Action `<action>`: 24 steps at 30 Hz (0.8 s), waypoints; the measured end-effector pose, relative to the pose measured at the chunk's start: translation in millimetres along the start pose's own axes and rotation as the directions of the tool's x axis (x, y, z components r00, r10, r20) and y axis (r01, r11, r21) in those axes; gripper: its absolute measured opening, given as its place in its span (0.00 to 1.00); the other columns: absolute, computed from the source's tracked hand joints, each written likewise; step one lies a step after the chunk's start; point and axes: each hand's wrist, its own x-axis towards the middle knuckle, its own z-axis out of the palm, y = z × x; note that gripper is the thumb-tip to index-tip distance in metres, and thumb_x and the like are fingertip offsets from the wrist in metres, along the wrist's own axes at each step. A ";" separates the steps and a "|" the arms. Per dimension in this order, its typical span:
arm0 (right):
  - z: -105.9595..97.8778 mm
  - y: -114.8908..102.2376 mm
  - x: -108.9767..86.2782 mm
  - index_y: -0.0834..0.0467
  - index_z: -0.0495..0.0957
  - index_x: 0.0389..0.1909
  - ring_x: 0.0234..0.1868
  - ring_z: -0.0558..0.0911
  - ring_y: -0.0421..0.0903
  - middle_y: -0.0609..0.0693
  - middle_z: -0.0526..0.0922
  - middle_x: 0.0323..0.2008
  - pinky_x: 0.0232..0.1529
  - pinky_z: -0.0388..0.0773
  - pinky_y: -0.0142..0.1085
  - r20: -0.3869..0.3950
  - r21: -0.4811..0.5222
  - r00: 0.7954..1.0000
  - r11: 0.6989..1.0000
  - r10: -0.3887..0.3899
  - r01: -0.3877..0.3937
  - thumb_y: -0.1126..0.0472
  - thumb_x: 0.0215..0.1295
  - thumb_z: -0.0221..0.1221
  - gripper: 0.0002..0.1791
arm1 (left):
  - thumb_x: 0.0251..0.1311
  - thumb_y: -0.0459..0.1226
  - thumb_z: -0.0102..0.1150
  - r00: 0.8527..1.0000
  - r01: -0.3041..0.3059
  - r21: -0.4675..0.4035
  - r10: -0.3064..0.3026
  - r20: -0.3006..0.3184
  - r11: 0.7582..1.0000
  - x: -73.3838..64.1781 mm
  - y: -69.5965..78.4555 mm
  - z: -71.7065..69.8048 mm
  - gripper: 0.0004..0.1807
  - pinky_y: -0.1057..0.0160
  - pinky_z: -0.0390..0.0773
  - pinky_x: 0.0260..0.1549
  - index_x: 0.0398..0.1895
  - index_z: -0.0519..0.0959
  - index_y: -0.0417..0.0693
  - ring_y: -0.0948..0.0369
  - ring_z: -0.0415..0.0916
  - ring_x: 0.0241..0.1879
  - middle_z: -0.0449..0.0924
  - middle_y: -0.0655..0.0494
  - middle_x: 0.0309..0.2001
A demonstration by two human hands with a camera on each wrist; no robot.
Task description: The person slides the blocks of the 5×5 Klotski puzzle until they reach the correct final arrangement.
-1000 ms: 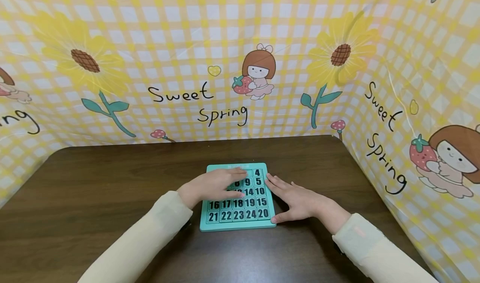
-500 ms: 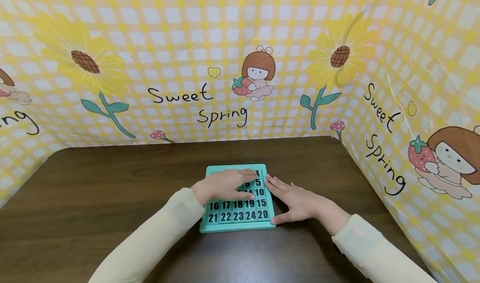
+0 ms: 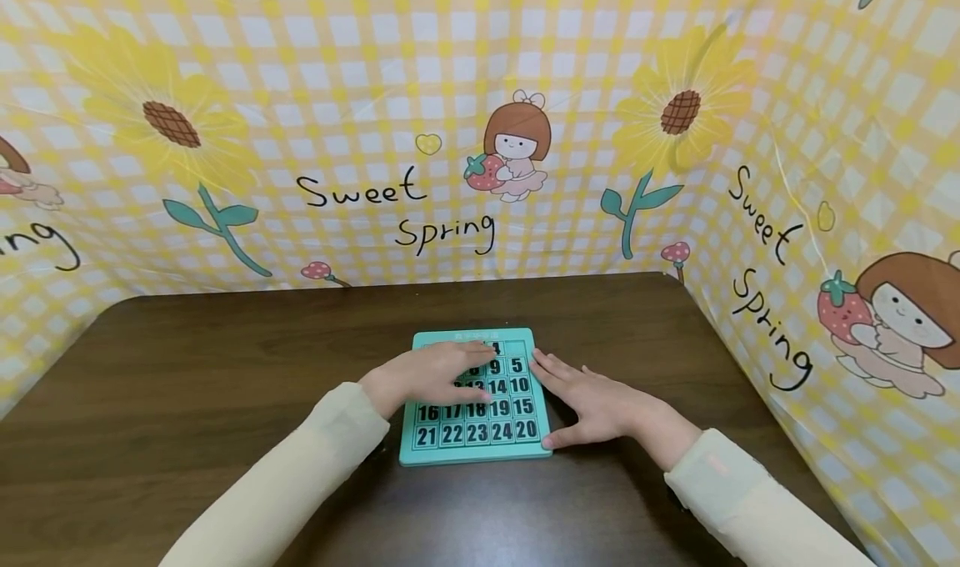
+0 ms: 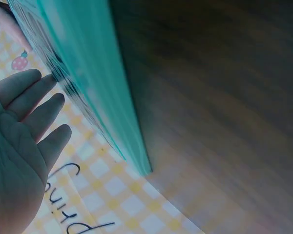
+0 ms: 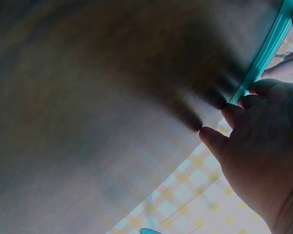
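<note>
A turquoise sliding number puzzle [image 3: 476, 455] lies flat on the table, its black-numbered tiles set in a square frame. My left hand [image 3: 427, 369] reaches over the upper left of it, fingertips at the 4 tile [image 3: 496, 349] in the top row, hiding several tiles. Right of that tile, the top right corner slot shows bare. In the left wrist view, the left hand [image 4: 19, 131] has its fingers extended beside the puzzle's edge [image 4: 102, 83]. My right hand [image 3: 603, 404] rests spread against the right side, fingertips near the upper corner, thumb at the lower corner.
The dark wooden table [image 3: 225, 358] extends around the puzzle on all sides. A yellow checked cloth [image 3: 352, 117] with printed flowers and figures stands behind the table and along its right side.
My left hand went right over the 4 tile, then back left. The 4 tile has slid one slot left, baring the top right corner. The right hand stayed put.
</note>
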 end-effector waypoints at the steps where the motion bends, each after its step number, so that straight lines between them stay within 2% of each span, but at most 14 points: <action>1: 0.1 0.1 0.0 0.52 0.40 0.81 0.81 0.44 0.52 0.48 0.36 0.81 0.74 0.49 0.63 0.001 0.000 1.000 1.000 0.001 -0.001 0.31 0.59 0.61 0.59 | 0.68 0.60 0.52 1.000 0.003 -0.004 -0.003 0.000 1.000 -1.7 -1.0 -0.1 0.41 0.52 0.60 0.73 0.76 0.62 0.46 0.55 0.55 0.77 0.60 0.51 0.76; 7: 0.5 0.5 0.0 0.52 0.40 0.81 0.81 0.45 0.51 0.48 0.36 0.81 0.74 0.49 0.63 0.000 -0.005 1.000 1.000 0.008 -0.008 0.30 0.59 0.61 0.59 | 0.68 0.59 0.53 1.000 0.008 -0.008 -0.008 -0.018 1.000 -8.5 -0.6 -0.6 0.40 0.51 0.60 0.73 0.75 0.63 0.47 0.54 0.55 0.77 0.62 0.51 0.75; 12: 0.8 1.4 0.2 0.51 0.40 0.81 0.81 0.45 0.52 0.47 0.36 0.81 0.74 0.49 0.64 0.000 -0.006 1.000 1.000 0.004 -0.004 0.30 0.59 0.60 0.59 | 0.68 0.59 0.53 0.998 -0.053 -0.016 0.053 -0.016 0.998 -9.8 11.1 -1.0 0.40 0.49 0.60 0.73 0.75 0.63 0.47 0.53 0.53 0.78 0.61 0.51 0.76; 18: 0.9 2.3 0.0 0.51 0.40 0.81 0.81 0.44 0.52 0.48 0.36 0.81 0.74 0.49 0.64 -0.003 -0.009 1.000 1.000 0.002 -0.002 0.29 0.59 0.60 0.59 | 0.69 0.58 0.52 0.992 -0.124 0.022 0.124 -0.012 0.992 -4.8 24.5 2.6 0.38 0.51 0.60 0.73 0.74 0.64 0.46 0.53 0.54 0.77 0.62 0.51 0.75; 24: 0.4 1.7 0.3 0.51 0.40 0.81 0.81 0.43 0.52 0.48 0.35 0.81 0.74 0.48 0.64 0.006 -0.009 1.000 1.000 -0.003 0.003 0.29 0.60 0.59 0.59 | 0.68 0.59 0.52 0.994 -0.108 0.012 0.108 0.001 0.994 0.2 26.9 4.6 0.38 0.52 0.60 0.73 0.74 0.65 0.48 0.54 0.54 0.77 0.63 0.52 0.75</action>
